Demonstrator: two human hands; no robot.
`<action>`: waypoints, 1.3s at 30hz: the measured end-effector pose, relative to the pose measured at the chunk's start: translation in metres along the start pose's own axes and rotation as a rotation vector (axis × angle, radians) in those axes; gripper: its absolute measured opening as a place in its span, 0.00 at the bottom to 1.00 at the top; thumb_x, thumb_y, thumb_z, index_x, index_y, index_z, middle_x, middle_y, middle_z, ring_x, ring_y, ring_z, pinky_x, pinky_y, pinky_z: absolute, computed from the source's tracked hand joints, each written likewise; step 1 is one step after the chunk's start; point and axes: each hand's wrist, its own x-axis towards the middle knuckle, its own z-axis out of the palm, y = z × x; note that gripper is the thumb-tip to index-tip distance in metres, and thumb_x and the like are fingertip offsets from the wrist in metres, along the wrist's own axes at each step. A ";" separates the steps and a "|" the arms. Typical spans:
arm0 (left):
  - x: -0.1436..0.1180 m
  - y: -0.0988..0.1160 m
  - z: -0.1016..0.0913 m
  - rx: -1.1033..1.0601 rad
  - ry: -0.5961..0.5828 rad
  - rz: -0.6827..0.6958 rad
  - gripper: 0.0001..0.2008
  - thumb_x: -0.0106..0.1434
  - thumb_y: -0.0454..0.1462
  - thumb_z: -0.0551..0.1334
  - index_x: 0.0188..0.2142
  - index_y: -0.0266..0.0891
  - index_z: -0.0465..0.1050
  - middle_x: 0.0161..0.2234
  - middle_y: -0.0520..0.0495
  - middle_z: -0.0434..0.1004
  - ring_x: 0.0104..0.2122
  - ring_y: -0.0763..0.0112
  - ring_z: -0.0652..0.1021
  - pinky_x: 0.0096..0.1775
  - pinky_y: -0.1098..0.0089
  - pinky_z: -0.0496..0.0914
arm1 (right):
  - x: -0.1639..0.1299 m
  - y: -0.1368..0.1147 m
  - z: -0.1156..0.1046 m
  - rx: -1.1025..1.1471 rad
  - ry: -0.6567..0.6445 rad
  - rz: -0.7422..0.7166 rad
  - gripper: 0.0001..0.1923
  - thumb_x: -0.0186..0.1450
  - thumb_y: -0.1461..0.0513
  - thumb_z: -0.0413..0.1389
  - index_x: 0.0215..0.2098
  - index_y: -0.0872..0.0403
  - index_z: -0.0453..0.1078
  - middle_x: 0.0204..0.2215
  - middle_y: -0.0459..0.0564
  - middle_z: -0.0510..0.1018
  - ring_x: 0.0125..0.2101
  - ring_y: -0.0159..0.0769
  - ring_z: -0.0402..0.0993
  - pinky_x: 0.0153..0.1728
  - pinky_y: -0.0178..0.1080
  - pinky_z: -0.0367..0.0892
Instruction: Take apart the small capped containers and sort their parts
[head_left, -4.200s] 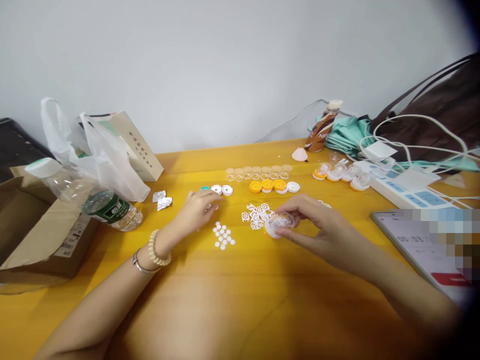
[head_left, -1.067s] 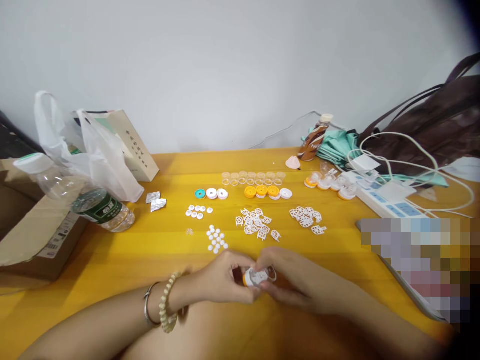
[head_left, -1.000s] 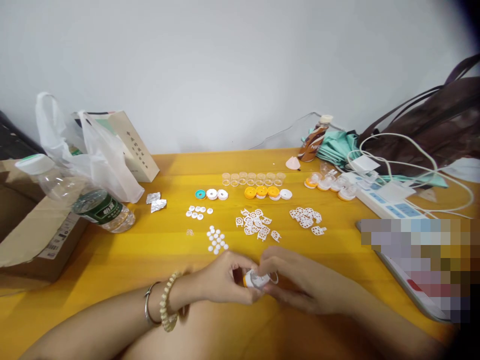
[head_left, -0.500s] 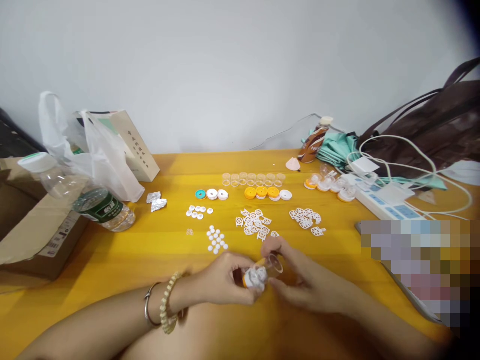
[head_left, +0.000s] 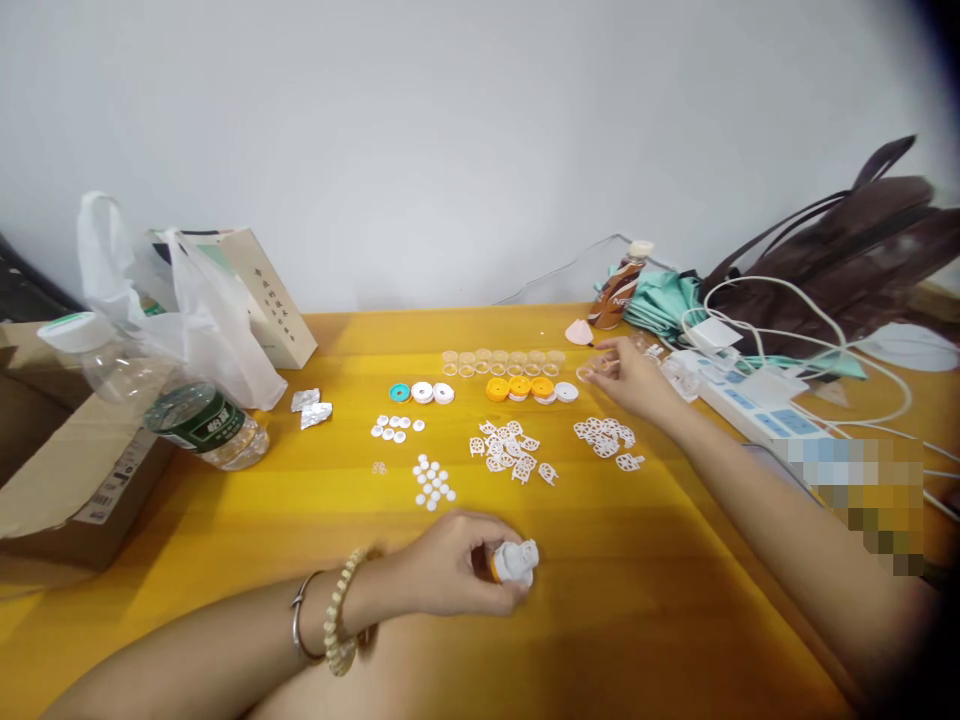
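Note:
Near the table's front, my left hand (head_left: 454, 565) is closed around a small white cap with an orange base (head_left: 515, 563); its palm side is partly hidden. My right hand (head_left: 637, 380) reaches to the back right, its fingertips pinching a small clear plastic cup (head_left: 588, 372) at the tabletop. To the left of that hand stands a row of similar clear cups (head_left: 501, 365). Before them lie orange rings (head_left: 520, 387), white rings (head_left: 422, 393) and a teal ring (head_left: 399, 393). Nearer me are white openwork pieces (head_left: 510, 450) and small white discs (head_left: 433, 482).
On the left are a cardboard box (head_left: 124, 470), a tilted water bottle (head_left: 206, 420) and a white plastic bag (head_left: 214, 320). A power strip (head_left: 757, 400), white cables, a drink bottle (head_left: 621, 285) and a dark bag (head_left: 832, 250) crowd the right. Foil pieces (head_left: 316, 416) lie left of centre.
My right hand has moved from beside my left hand to the back right, taking the clear cup off the held cap. My left hand stays in nearly the same place.

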 end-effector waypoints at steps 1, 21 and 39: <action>0.000 0.000 0.000 0.003 0.002 -0.002 0.06 0.53 0.33 0.60 0.33 0.34 0.69 0.26 0.54 0.65 0.23 0.80 0.62 0.26 0.78 0.59 | 0.010 0.002 0.004 -0.059 -0.025 0.016 0.21 0.57 0.62 0.55 0.48 0.57 0.59 0.31 0.51 0.72 0.28 0.38 0.70 0.31 0.39 0.66; 0.002 0.003 -0.002 -0.153 0.071 -0.022 0.11 0.60 0.42 0.59 0.34 0.35 0.68 0.26 0.52 0.64 0.25 0.78 0.62 0.27 0.76 0.60 | -0.055 -0.056 0.003 0.281 0.049 -0.215 0.09 0.63 0.56 0.51 0.33 0.53 0.65 0.29 0.50 0.71 0.28 0.36 0.66 0.31 0.39 0.64; 0.001 0.008 -0.004 -0.266 0.136 0.039 0.19 0.61 0.51 0.55 0.28 0.35 0.64 0.24 0.52 0.59 0.25 0.76 0.60 0.27 0.75 0.58 | -0.158 -0.112 0.020 0.850 -0.340 -0.255 0.15 0.63 0.50 0.52 0.30 0.53 0.67 0.27 0.47 0.67 0.30 0.34 0.63 0.31 0.36 0.61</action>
